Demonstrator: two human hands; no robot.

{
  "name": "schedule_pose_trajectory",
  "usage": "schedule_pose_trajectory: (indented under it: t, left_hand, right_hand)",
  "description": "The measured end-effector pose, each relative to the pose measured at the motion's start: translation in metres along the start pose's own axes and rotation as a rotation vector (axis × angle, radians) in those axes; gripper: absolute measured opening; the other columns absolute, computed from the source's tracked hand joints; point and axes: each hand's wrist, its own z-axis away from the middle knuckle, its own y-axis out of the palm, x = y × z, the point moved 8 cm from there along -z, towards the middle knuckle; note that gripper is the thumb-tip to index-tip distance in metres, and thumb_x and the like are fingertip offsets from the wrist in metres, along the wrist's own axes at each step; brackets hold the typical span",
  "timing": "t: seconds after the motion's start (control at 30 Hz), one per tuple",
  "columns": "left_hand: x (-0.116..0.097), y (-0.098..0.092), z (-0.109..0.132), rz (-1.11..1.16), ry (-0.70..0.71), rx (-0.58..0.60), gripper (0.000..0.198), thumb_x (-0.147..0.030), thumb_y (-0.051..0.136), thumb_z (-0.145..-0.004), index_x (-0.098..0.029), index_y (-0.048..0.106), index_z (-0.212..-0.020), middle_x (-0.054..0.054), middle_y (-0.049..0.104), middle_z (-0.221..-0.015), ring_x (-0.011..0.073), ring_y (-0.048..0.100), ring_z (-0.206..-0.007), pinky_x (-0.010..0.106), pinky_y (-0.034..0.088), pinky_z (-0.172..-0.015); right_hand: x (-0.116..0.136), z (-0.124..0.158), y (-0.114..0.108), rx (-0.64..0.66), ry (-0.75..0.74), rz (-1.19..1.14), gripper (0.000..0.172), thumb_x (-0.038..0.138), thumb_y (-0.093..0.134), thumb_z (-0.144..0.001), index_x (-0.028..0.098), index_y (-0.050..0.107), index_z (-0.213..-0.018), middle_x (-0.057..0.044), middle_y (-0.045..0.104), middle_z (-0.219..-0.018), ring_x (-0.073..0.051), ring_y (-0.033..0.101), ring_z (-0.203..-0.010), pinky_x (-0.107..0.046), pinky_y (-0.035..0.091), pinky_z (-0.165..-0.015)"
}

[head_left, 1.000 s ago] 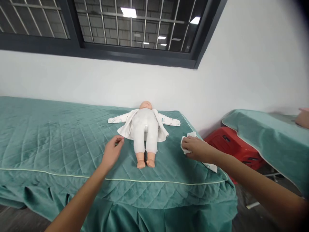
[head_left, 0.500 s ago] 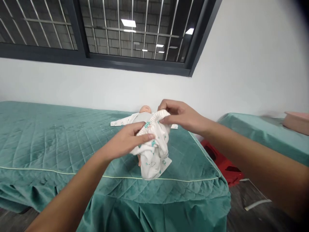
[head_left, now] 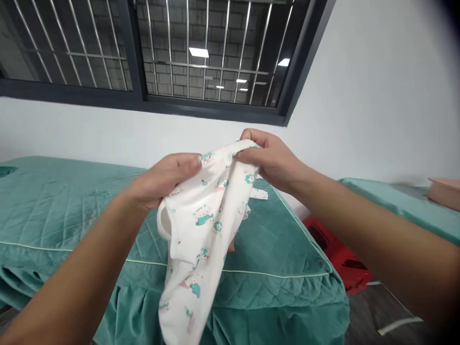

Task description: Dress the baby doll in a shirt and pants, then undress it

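Observation:
White baby pants point(head_left: 204, 215) with green and pink animal prints hang stretched between my hands, one leg dangling toward the camera past the bed's front edge. My left hand point(head_left: 172, 175) grips the upper left edge of the cloth, thumb on top. At the upper right, my right hand point(head_left: 268, 155) pinches the fabric between thumb and fingers. A baby doll lies behind the pants, mostly hidden by them; only a bit of its leg point(head_left: 232, 245) and a printed white sleeve point(head_left: 259, 193) show.
The bed has a green quilted cover point(head_left: 280, 244) with pale piping and stands against a white wall under a barred window point(head_left: 215, 52). To the right are a red plastic stool-like object point(head_left: 338, 258) on the floor and another green-covered surface point(head_left: 391, 201) bearing a pink box point(head_left: 445, 191).
The pants were bunched over the doll and are now lifted nearer the camera and spread out, a leg hanging down. My hands have moved up and apart. The view has tilted slightly upward.

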Motion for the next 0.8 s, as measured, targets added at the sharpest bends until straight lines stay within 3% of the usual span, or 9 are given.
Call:
schedule_pose_trajectory:
  t: [0.07, 0.13, 0.2, 0.3, 0.37, 0.47, 0.63, 0.77, 0.8]
  left_hand:
    - [0.017, 0.008, 0.000, -0.164, -0.133, 0.179, 0.043, -0.046, 0.079, -0.069, -0.016, 0.074, -0.100, 0.007, 0.074, -0.086, 0.0240, 0.070, -0.076, 0.029, 0.053, -0.063]
    - [0.037, 0.007, -0.001, -0.330, -0.234, 0.268, 0.036, -0.038, 0.082, -0.065, -0.016, 0.077, -0.093, 0.007, 0.075, -0.087, 0.0259, 0.070, -0.081, 0.029, 0.053, -0.067]
    - [0.050, -0.004, -0.007, -0.397, -0.238, 0.214, 0.031, -0.039, 0.079, -0.068, -0.017, 0.077, -0.090, 0.006, 0.074, -0.088, 0.0240, 0.069, -0.082, 0.028, 0.051, -0.069]
    - [0.061, -0.017, -0.017, -0.397, -0.172, 0.058, 0.031, -0.043, 0.071, -0.077, -0.018, 0.075, -0.093, 0.004, 0.073, -0.091, 0.0203, 0.066, -0.082, 0.026, 0.049, -0.070]
    - [0.066, -0.016, -0.023, -0.417, -0.148, 0.017, 0.029, -0.043, 0.069, -0.078, -0.017, 0.073, -0.089, 0.003, 0.072, -0.087, 0.0186, 0.064, -0.079, 0.025, 0.048, -0.068]
    - [0.068, -0.006, -0.031, -0.440, -0.120, -0.005, 0.023, -0.038, 0.068, -0.079, -0.016, 0.071, -0.081, 0.001, 0.069, -0.081, 0.0161, 0.061, -0.074, 0.023, 0.044, -0.064]
    - [0.085, -0.004, -0.034, -0.189, -0.124, -0.053, 0.027, -0.041, 0.067, -0.081, -0.016, 0.071, -0.091, 0.004, 0.070, -0.087, 0.0165, 0.062, -0.076, 0.024, 0.045, -0.065]
    - [0.118, 0.014, -0.026, -0.074, -0.234, 0.204, 0.032, -0.041, 0.075, -0.075, -0.015, 0.073, -0.094, 0.007, 0.072, -0.094, 0.0209, 0.065, -0.086, 0.029, 0.049, -0.076]
    - [0.124, 0.016, -0.024, -0.087, -0.239, 0.214, 0.031, -0.039, 0.077, -0.074, -0.015, 0.073, -0.094, 0.008, 0.072, -0.097, 0.0218, 0.065, -0.089, 0.030, 0.049, -0.079]
  right_hand:
    - [-0.013, 0.001, -0.003, -0.035, 0.028, -0.015, 0.021, 0.023, 0.070, -0.074, 0.019, 0.049, -0.071, 0.006, 0.051, -0.065, -0.009, 0.047, -0.059, -0.023, 0.035, -0.057]
    - [-0.031, 0.004, -0.008, -0.032, 0.072, -0.034, 0.020, 0.025, 0.070, -0.075, 0.019, 0.051, -0.071, 0.006, 0.052, -0.065, -0.009, 0.048, -0.058, -0.024, 0.036, -0.058]
    - [-0.053, 0.009, -0.009, 0.033, 0.140, -0.009, 0.022, 0.029, 0.072, -0.074, 0.019, 0.053, -0.072, 0.005, 0.054, -0.066, -0.010, 0.049, -0.060, -0.024, 0.037, -0.059]
    - [-0.087, 0.020, -0.001, 0.231, 0.261, 0.129, 0.029, 0.038, 0.079, -0.070, 0.018, 0.059, -0.078, 0.003, 0.059, -0.073, -0.012, 0.053, -0.067, -0.025, 0.039, -0.062]
    - [-0.102, 0.026, 0.010, 0.342, 0.293, 0.207, 0.036, 0.043, 0.081, -0.068, 0.018, 0.063, -0.087, 0.001, 0.062, -0.081, -0.014, 0.056, -0.073, -0.026, 0.040, -0.064]
    - [-0.107, 0.027, 0.027, 0.401, 0.235, 0.236, 0.036, 0.047, 0.075, -0.074, 0.019, 0.066, -0.095, -0.001, 0.065, -0.090, -0.016, 0.058, -0.080, -0.027, 0.043, -0.069]
    - [-0.106, 0.019, 0.028, 0.253, 0.168, 0.196, 0.030, 0.046, 0.068, -0.081, 0.019, 0.067, -0.092, -0.001, 0.062, -0.087, -0.016, 0.057, -0.081, -0.027, 0.043, -0.070]
    - [-0.114, 0.017, 0.007, 0.026, 0.169, 0.045, 0.029, 0.047, 0.071, -0.079, 0.019, 0.063, -0.085, 0.002, 0.059, -0.081, -0.012, 0.054, -0.073, -0.025, 0.043, -0.067]
    - [-0.118, 0.018, 0.003, -0.027, 0.180, -0.012, 0.030, 0.049, 0.071, -0.079, 0.020, 0.063, -0.085, 0.002, 0.059, -0.080, -0.012, 0.053, -0.071, -0.025, 0.043, -0.066]
